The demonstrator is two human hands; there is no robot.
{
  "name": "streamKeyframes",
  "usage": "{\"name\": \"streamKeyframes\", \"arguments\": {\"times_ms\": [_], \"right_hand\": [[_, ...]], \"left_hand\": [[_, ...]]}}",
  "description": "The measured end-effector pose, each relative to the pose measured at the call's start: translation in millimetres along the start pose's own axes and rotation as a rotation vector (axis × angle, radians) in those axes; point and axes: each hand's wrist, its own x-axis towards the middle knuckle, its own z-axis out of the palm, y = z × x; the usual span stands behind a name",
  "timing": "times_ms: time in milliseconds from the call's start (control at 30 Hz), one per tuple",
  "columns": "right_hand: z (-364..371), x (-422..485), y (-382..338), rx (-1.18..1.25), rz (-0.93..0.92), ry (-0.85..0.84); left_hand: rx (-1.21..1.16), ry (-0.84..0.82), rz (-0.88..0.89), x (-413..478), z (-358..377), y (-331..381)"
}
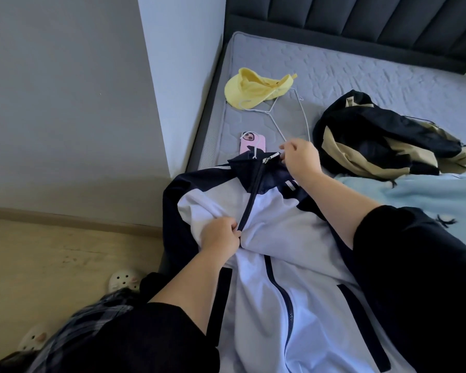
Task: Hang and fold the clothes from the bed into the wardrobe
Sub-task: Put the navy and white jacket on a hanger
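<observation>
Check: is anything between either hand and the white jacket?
Nothing visible. The right hand pinches the zipper pull at the collar; the left hand grips the front of the white jacket. The wardrobe is out of view.

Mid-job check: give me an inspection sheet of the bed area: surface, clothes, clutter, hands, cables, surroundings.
Surface: grey quilted mattress, with a light blue blanket on its near right.
Job's things: white and navy jacket lies front up at the near edge; black and tan jacket lies crumpled to the right; wire hanger lies on the mattress.
Clutter: yellow hat; pink phone.
Hands: left hand grips the white and navy jacket beside its zipper; right hand pinches the zipper pull at the collar.
Cables: nothing seen.
Surroundings: dark padded headboard, grey wall, wooden floor, pale slippers.
</observation>
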Motion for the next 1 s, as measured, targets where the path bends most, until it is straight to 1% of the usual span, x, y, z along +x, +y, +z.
{"name": "streamKeyframes", "arguments": {"times_ms": [67,133,200,267,367,433,500,567,633,667,700,733,767,833,867,933,1000], "right_hand": [[-1.5,4.4,19.9,-0.116,0.109,-0.052],[-0.5,5.8,42.6,-0.250,0.185,-0.164],[4.3,5.5,58.5,-0.331,0.241,-0.272],[9.1,3.9,65.9,-0.378,0.246,-0.341],[14.1,2.5,67.4,-0.439,0.195,-0.402],[15.4,3.2,63.7,-0.410,0.206,-0.395],[14.3,2.8,58.0,-0.332,0.265,-0.344],[10.5,0.4,51.9,-0.246,0.312,-0.211],[4.2,-4.6,44.5,-0.137,0.307,-0.027],[-0.5,-7.9,39.1,-0.087,0.288,0.063],[-5.7,-11.1,33.1,-0.054,0.263,0.136],[-11.0,-14.1,26.7,-0.031,0.235,0.188],[-16.7,-16.8,19.4,-0.007,0.211,0.224],[-27.5,-20.7,0.7,0.043,0.170,0.264],[-32.5,-22.1,-9.9,0.053,0.149,0.273],[-43.0,-25.6,-32.4,0.053,0.108,0.287],[-54.5,-29.2,-56.3,0.052,0.075,0.299]], "left_hand": [[0.024,-0.011,-0.025,1.0,0.8,-1.2],[0.036,-0.024,-0.031,0.3,0.9,-0.5],[0.059,-0.043,-0.022,0.5,-0.3,-0.6],[0.059,-0.057,-0.014,1.2,-1.3,-1.7],[0.044,-0.056,-0.002,1.4,-1.4,-1.7],[0.039,-0.042,0.013,1.7,-1.1,-0.6],[0.030,-0.034,0.040,0.0,-2.9,1.5],[-0.035,-0.024,0.093,-4.3,-5.8,4.7],[-0.151,0.013,0.144,-12.6,-13.1,13.6],[-0.229,0.071,0.162,-16.7,-20.0,20.4],[-0.310,0.172,0.190,-20.3,-29.2,28.0],[-0.367,0.311,0.236,-23.9,-41.0,36.1],[-0.372,0.467,0.292,-26.4,-54.9,43.4],[-0.247,0.749,0.374,-30.3,-85.4,55.3],[-0.172,0.842,0.394,-32.9,-101.2,60.4],[-0.062,0.950,0.450,-40.1,-132.7,68.3],[0.011,0.996,0.485,-49.7,-165.7,74.7]]}}
